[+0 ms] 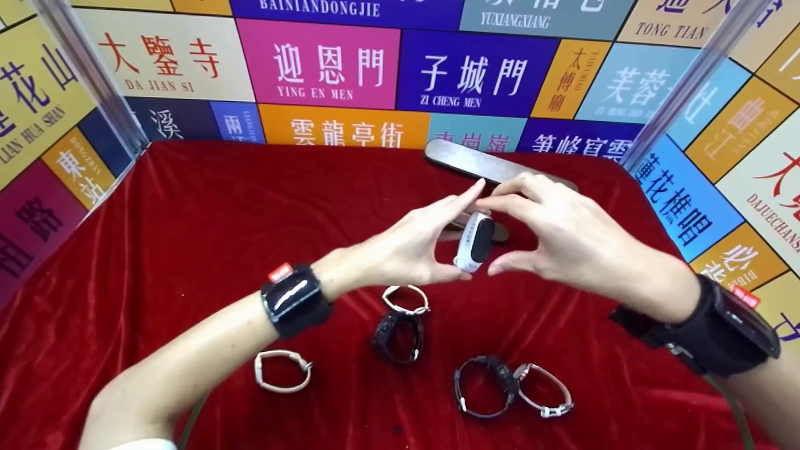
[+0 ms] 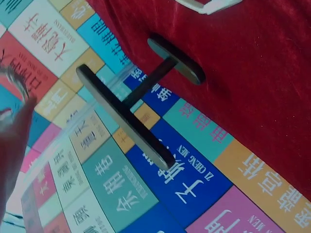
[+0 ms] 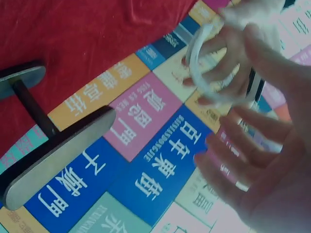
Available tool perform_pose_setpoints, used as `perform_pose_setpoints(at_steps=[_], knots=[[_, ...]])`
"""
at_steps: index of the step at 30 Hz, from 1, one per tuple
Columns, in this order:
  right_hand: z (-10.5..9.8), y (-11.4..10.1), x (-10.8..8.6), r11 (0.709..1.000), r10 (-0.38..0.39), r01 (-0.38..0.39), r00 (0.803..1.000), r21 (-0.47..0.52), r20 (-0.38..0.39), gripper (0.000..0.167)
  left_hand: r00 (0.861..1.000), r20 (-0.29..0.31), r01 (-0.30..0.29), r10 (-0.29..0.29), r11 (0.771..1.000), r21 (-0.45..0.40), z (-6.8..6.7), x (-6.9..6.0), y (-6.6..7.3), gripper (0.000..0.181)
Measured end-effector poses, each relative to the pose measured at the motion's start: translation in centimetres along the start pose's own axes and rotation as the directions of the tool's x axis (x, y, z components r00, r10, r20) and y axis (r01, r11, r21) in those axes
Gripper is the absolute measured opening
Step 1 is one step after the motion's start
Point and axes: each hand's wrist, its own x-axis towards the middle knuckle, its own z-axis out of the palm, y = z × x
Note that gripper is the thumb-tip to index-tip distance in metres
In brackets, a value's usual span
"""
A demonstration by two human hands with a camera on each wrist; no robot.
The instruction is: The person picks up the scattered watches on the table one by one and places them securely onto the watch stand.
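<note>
A white smart band (image 1: pixel 467 242) with a black screen is held up above the table by my left hand (image 1: pixel 409 240). The left thumb is at its lower end. My right hand (image 1: pixel 556 228) is close on the other side, its fingers bent at the top of the band and its thumb apart below. In the right wrist view the band (image 3: pixel 195 68) is a loop among the left fingers, and the right hand (image 3: pixel 277 165) has its fingers spread. The left wrist view shows only part of a hand at its left edge.
A metal T-bar stand (image 1: pixel 469 161) is behind the hands. On the red cloth (image 1: pixel 250 206) lie a beige band (image 1: pixel 284 390), a white band (image 1: pixel 392 305), a black watch (image 1: pixel 384 330), another black watch (image 1: pixel 502 375) and a pale watch (image 1: pixel 562 390). Printed panels surround the back.
</note>
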Motion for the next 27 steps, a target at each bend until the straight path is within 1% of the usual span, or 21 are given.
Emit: perform_pose_setpoints(at_steps=[3,5,7,10,13,16,17,20,22,25,26,27], knots=[[-0.5,0.6,-0.1,0.993,-0.104,0.104,0.994,0.047,-0.016,0.065,0.997,0.081,0.025,-0.018,0.996,-0.090,-0.9,0.0,0.1,0.108],[-0.7,0.8,-0.1,0.982,-0.166,0.168,0.986,0.085,-0.026,0.062,0.990,0.136,0.042,-0.027,0.993,-0.111,-1.5,0.1,0.3,0.111],[-0.9,0.8,-0.1,0.968,-0.210,0.212,0.977,0.132,-0.028,0.057,0.981,0.189,0.051,-0.033,0.995,-0.091,-2.3,0.0,0.8,0.113],[-1.0,0.6,-0.1,0.948,-0.251,0.253,0.967,0.192,-0.033,0.048,0.963,0.268,0.066,-0.041,0.994,-0.084,-3.1,0.1,1.5,0.114],[-0.8,0.3,-0.1,0.922,-0.299,0.307,0.952,0.237,-0.072,0.036,0.944,0.326,0.068,-0.042,0.995,-0.067,-3.5,0.3,2.0,0.113],[-0.3,0.1,-0.2,0.899,-0.344,0.366,0.930,0.241,-0.132,0.028,0.931,0.364,0.052,-0.034,0.998,-0.042,-3.3,0.5,2.0,0.112],[-0.1,0.1,-0.3,0.892,-0.356,0.383,0.923,0.241,-0.150,0.028,0.926,0.375,0.056,-0.033,0.997,-0.050,-3.1,0.5,2.0,0.111],[0.5,0.3,-0.8,0.888,-0.372,0.404,0.912,0.219,-0.174,0.028,0.911,0.411,0.080,-0.043,0.994,-0.074,-2.5,0.5,1.7,0.110],[0.9,0.5,-1.2,0.890,-0.370,0.401,0.913,0.216,-0.172,0.029,0.900,0.432,0.108,-0.059,0.990,-0.090,-2.0,0.5,1.3,0.108],[1.4,1.0,-1.8,0.898,-0.345,0.379,0.922,0.226,-0.174,0.028,0.887,0.455,0.132,-0.077,0.987,-0.090,-1.2,0.7,0.5,0.107],[1.5,1.2,-2.0,0.901,-0.332,0.368,0.926,0.230,-0.180,0.028,0.888,0.453,0.130,-0.082,0.988,-0.077,-1.0,0.9,0.2,0.106],[1.6,1.4,-2.1,0.905,-0.316,0.355,0.930,0.235,-0.188,0.028,0.891,0.446,0.121,-0.088,0.991,-0.047,-0.8,1.0,-0.2,0.105]])
